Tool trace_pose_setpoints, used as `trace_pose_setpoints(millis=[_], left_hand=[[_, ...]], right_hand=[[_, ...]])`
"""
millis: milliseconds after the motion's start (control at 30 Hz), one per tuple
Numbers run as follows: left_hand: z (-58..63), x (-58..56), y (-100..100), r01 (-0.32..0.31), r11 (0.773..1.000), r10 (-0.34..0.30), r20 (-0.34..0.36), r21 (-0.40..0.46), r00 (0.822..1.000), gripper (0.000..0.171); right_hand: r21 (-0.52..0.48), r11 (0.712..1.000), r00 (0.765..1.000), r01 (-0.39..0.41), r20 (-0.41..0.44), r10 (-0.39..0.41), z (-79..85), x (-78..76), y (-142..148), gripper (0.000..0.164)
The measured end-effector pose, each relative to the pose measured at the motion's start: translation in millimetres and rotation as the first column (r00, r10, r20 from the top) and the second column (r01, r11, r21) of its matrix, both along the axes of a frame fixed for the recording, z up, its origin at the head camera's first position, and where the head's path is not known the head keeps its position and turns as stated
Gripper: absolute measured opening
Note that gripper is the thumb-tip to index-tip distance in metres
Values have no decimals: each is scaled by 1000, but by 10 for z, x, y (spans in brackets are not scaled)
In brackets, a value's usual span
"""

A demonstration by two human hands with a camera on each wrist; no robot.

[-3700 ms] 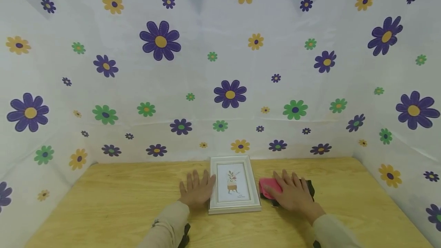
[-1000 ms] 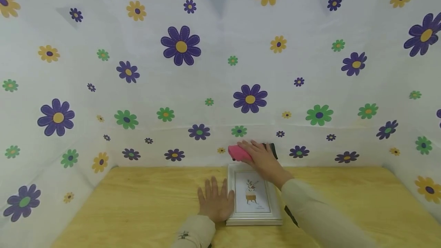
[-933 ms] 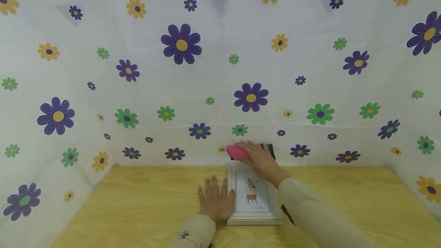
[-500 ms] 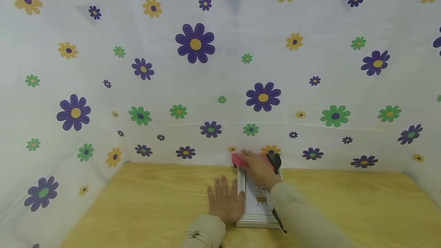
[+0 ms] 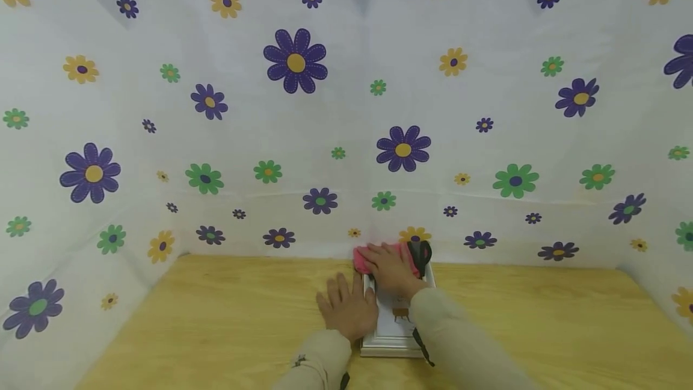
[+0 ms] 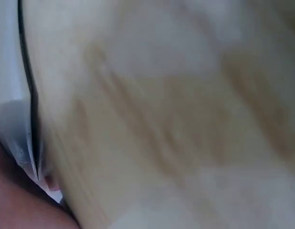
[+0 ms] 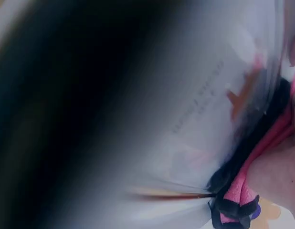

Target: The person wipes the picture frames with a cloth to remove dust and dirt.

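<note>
A white picture frame (image 5: 392,351) lies flat on the wooden table, its picture of a potted plant partly covered by my right arm. My right hand (image 5: 392,269) holds a pink cloth (image 5: 360,259) with a black edge against the frame's far end. The right wrist view shows the cloth (image 7: 269,140) bunched under that hand, over the frame's glossy surface. My left hand (image 5: 351,313) rests at the frame's left side with fingers spread, the thumb along the edge. In the left wrist view, part of that hand (image 6: 23,205) shows at the lower left.
The light wooden table (image 5: 243,318) extends to both sides of the frame. A white flower-patterned sheet (image 5: 346,113) rises right behind the frame's far end and encloses the table at left and right. Dark straps hang near both sleeves.
My right hand has moved from the table right of the frame, carrying the cloth up over its far end, then down onto it. My left hand stays beside the frame, its fingers slightly shifted.
</note>
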State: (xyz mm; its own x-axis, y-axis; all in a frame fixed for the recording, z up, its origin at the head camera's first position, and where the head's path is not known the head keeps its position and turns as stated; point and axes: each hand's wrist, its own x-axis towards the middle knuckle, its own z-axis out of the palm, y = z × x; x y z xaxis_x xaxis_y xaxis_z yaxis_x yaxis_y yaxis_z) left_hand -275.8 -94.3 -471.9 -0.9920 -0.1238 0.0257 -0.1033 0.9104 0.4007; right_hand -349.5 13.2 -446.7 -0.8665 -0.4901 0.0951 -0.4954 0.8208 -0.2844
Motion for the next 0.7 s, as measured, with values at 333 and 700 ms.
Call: trace_pose_setpoints(millis=[333, 700], left_hand=[[81, 35, -109, -34, 998, 32, -20, -59, 999, 51], [61, 15, -20, -11, 1000, 10, -20, -28, 1000, 50]], right_hand=[[3, 1000, 1000, 13, 8, -13, 113, -74, 328, 43], [341, 940, 1000, 10, 23, -19, 44, 85, 124, 55]])
